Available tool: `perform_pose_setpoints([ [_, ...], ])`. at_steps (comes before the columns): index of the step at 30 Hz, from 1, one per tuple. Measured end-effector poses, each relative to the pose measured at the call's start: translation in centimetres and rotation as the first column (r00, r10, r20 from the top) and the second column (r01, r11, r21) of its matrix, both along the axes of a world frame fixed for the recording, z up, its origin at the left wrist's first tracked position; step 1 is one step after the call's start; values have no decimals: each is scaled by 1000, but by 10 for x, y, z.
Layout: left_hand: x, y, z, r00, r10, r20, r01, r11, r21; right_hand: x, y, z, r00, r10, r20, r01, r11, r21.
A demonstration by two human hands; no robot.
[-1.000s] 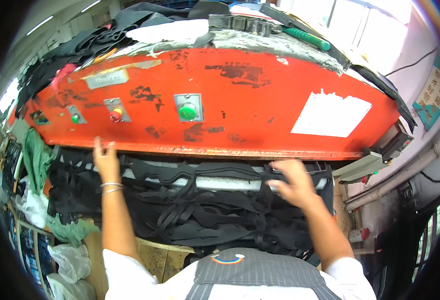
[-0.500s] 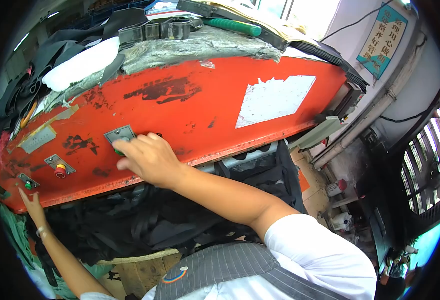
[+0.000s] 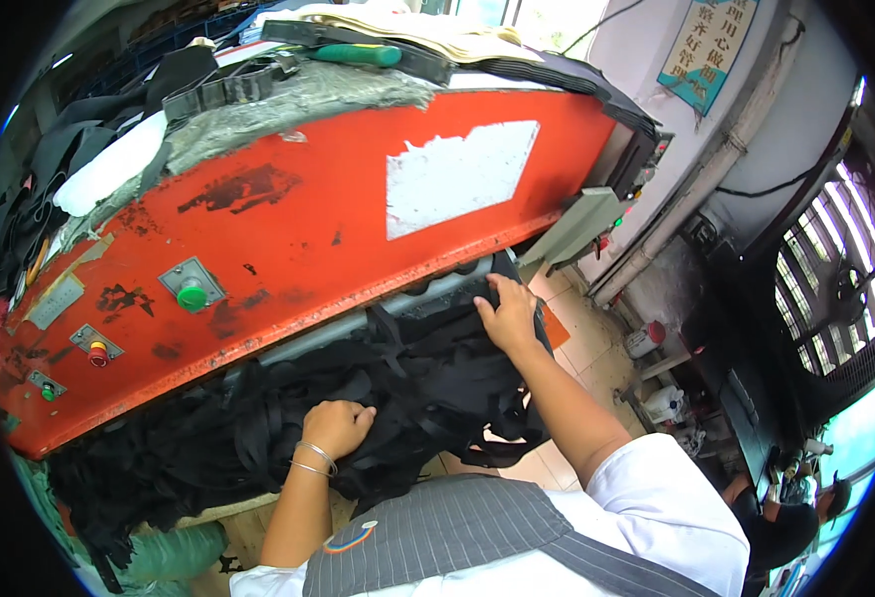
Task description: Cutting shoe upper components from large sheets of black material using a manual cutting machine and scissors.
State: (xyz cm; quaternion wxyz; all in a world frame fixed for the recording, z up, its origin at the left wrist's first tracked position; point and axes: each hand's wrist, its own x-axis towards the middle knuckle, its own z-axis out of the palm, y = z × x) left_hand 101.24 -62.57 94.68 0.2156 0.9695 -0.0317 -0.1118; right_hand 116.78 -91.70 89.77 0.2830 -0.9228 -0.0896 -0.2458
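Head view: left hand [image 3: 336,426] has its grip bunched on tangled black fabric straps [image 3: 258,428]; right hand [image 3: 505,313] presses flat, grip wide, beneath worn orange metal machine [image 3: 338,209].

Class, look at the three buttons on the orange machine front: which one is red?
The middle button, on a small grey plate. The bigger button above right and the small button at lower left are both green.

A big orange machine [image 3: 308,219] fills the room's middle, with a green button [image 3: 192,295] and a smaller red button [image 3: 98,351] on its front. A green-handled tool [image 3: 358,54] lies on top. A white jug [image 3: 667,403] stands on the floor.
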Motion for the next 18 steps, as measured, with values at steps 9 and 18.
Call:
perform_pose_setpoints([
  [9, 2, -43, -23, 976, 217, -31, -214, 973, 89, 35, -92, -60, 959, -66, -276, 11, 981, -195],
  [18, -72, -72, -52, 993, 105, -50, -108, 993, -55, -34, -156, -60, 919, 40, -393, -118, 978, -175],
])
